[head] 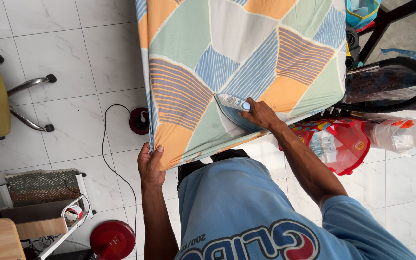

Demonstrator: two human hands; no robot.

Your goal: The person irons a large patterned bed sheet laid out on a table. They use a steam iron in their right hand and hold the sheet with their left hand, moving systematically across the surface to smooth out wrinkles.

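The right hand (261, 114) is closed around the handle of a pale blue iron (233, 103), which rests near the patterned cloth's (246, 53) near edge, its nose pointing away toward the cloth's left side. The left hand (150, 166) pinches that cloth's near left corner, pulling it taut; the iron lies just right of it.

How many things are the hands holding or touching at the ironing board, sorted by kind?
Irons: 1, the white and light blue steam iron gripped by the right hand.
Fabrics: 1, the patterned orange, green and blue cloth whose near corner the left hand pinches.
Total: 2
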